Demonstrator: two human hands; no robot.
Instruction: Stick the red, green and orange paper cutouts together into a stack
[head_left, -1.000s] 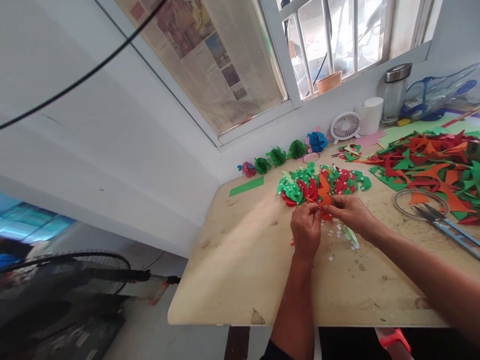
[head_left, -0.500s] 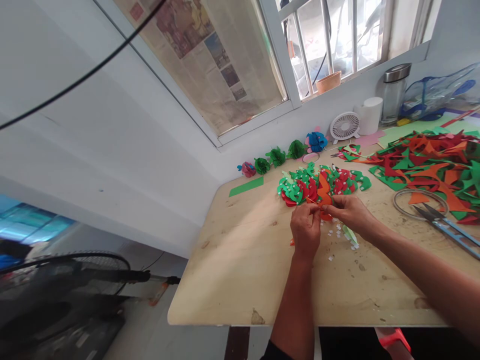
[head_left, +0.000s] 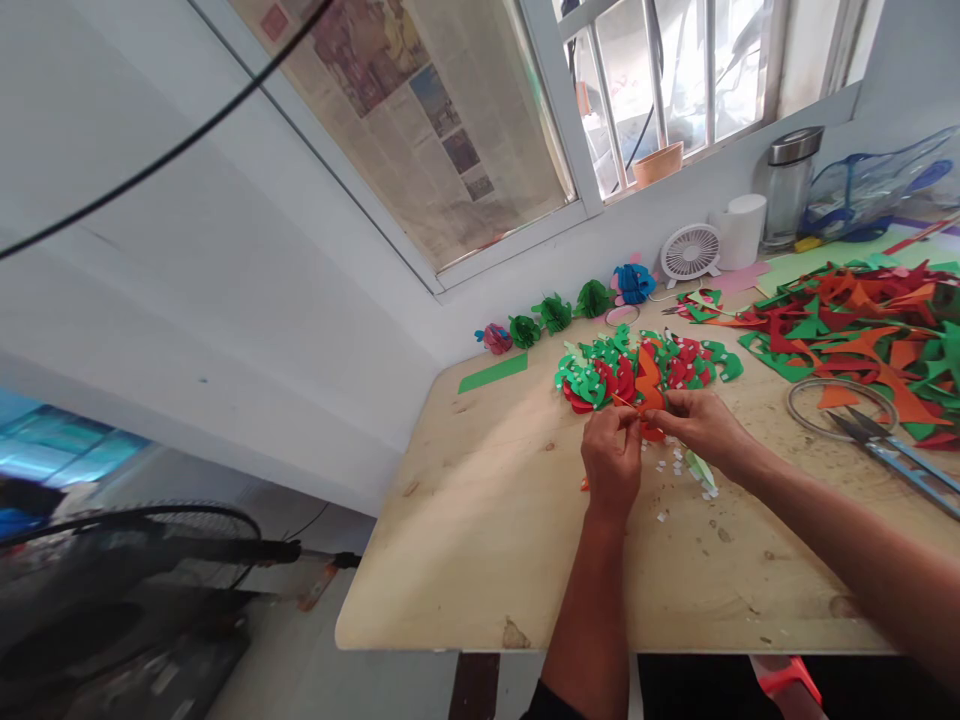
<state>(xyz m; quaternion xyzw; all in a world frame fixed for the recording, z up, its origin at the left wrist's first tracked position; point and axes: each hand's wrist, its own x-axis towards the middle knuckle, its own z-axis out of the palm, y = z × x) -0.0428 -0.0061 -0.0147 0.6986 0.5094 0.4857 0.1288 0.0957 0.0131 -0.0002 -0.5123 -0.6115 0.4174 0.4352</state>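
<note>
My left hand [head_left: 613,458] and my right hand [head_left: 700,423] meet over the wooden table [head_left: 487,540], both pinching a small orange-red paper cutout [head_left: 648,400]. Just behind them lies a pile of green, red and orange paper cutouts [head_left: 637,370]. Small white paper bits [head_left: 675,470] are scattered under the hands, and a pale green paper strip [head_left: 701,468] pokes out below my right hand.
A larger heap of cut paper scraps [head_left: 862,330] covers the right of the table, with scissors [head_left: 892,450] and a wire ring [head_left: 840,405] beside it. Finished paper flowers [head_left: 555,313], a small white fan [head_left: 690,255], a white cup [head_left: 742,230] and a steel flask [head_left: 787,185] line the wall. A floor fan [head_left: 150,545] stands left.
</note>
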